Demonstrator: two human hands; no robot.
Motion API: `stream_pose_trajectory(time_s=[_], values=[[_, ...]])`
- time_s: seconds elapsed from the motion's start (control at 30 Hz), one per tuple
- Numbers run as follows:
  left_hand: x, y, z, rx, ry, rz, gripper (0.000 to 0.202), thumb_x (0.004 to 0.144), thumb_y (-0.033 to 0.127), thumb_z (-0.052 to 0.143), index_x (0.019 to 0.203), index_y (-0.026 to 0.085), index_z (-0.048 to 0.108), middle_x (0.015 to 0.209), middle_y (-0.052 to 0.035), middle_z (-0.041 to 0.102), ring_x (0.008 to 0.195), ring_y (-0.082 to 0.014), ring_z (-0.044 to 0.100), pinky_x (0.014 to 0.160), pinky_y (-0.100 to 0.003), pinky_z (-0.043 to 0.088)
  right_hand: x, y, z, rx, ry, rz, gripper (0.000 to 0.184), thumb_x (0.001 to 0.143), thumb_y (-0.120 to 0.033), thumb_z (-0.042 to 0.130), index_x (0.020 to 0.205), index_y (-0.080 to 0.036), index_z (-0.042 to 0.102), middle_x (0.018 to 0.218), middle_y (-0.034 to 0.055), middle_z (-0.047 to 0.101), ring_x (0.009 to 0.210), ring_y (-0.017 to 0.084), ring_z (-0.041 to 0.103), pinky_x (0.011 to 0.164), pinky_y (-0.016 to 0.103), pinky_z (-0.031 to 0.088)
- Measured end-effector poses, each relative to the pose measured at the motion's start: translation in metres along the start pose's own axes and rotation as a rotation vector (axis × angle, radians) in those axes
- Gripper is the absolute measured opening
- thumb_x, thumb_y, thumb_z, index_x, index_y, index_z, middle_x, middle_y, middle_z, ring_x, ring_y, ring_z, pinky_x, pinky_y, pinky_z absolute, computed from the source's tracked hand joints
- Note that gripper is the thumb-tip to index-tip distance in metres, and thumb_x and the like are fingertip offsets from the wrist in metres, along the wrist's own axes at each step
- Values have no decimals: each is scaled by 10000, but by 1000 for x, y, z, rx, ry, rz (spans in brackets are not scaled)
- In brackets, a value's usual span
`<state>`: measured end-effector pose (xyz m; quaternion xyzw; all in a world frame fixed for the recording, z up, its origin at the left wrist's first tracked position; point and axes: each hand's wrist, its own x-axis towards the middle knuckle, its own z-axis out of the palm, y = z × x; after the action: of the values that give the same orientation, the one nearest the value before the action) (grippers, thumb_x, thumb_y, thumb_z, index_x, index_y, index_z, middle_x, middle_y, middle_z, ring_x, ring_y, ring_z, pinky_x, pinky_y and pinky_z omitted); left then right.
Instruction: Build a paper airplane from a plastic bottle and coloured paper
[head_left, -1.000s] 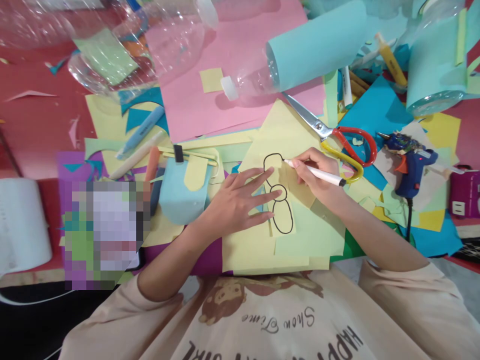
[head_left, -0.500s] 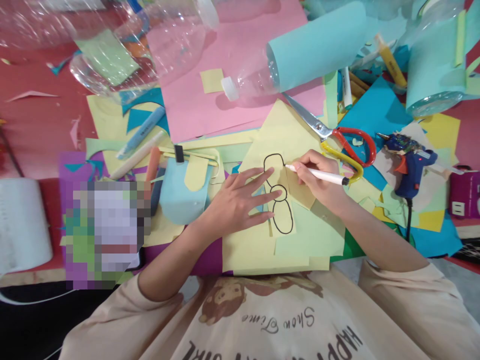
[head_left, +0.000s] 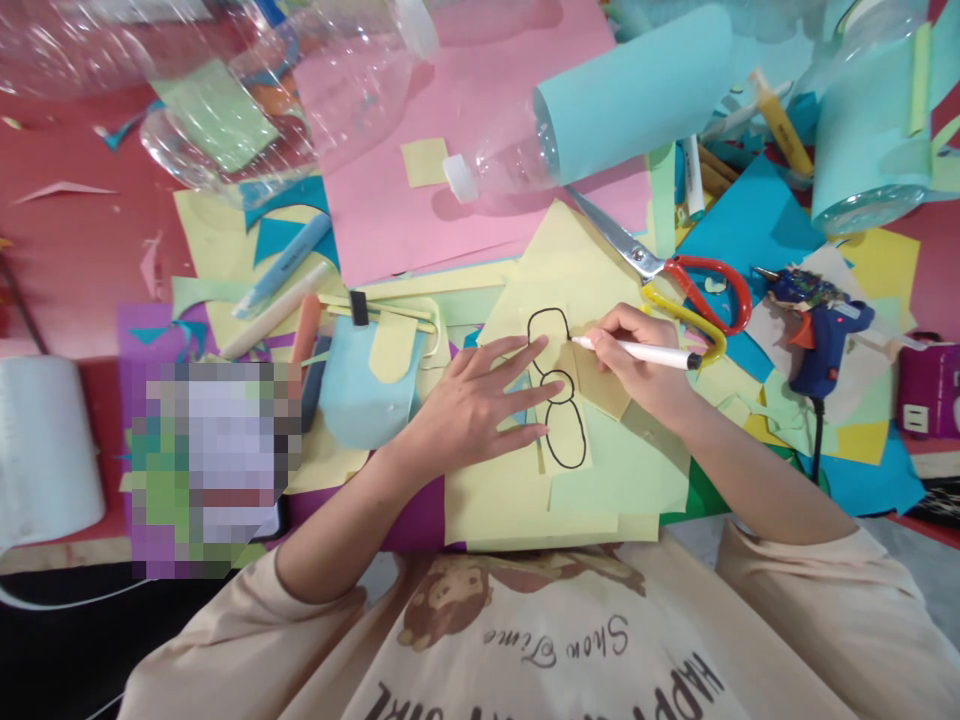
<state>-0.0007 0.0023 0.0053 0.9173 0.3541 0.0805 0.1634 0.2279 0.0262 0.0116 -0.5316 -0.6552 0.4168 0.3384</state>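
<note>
My left hand (head_left: 472, 400) lies flat with fingers spread on a pale yellow sheet of paper (head_left: 559, 275), pinning it down. On the sheet is a black outline (head_left: 556, 385) of three stacked rounded loops. My right hand (head_left: 634, 355) is closed around a white marker (head_left: 645, 352), whose tip touches the right side of the top loop. The yellow sheet rests on more yellow and green paper at the near edge of the table.
Red-and-yellow-handled scissors (head_left: 675, 285) lie just beyond my right hand. A blue glue gun (head_left: 821, 325) sits to the right. Clear plastic bottles (head_left: 525, 150), one wrapped in light blue paper, a pink sheet (head_left: 450, 90), crayons (head_left: 281, 265) and paper scraps cover the red table.
The marker tip has slid a little down the right side of the top loop, extending the line. My left hand has stayed put.
</note>
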Motion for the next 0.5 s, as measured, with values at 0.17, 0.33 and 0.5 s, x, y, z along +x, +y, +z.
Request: stream_pose_trajectory(time_s=[0.17,0.33,0.5], values=[[0,0,-1,-17,-23,-12,400,938,480,490,1311,369,583,1536,-61,405,1305,-306,461,975,-483,450,1,-1,-2,-29,-16,-6,271,873,-289,550,638,-209,440,536,-46,503,484,84,425,485,252,322],[0,-1,0,-3,-6,0,393,940,481,485,1299,366,595,1522,-75,426,1290,-310,473,951,-485,464,0,0,-2,-23,-34,-6,269,869,-289,555,632,-209,453,533,-45,499,476,84,419,474,255,316],[0,0,0,6,-1,10,394,941,478,484,1296,354,600,1509,-85,444,1281,-315,482,930,-487,475,-1,1,-2,-9,-45,-9,271,859,-279,561,622,-206,452,531,-47,480,473,80,407,465,251,301]])
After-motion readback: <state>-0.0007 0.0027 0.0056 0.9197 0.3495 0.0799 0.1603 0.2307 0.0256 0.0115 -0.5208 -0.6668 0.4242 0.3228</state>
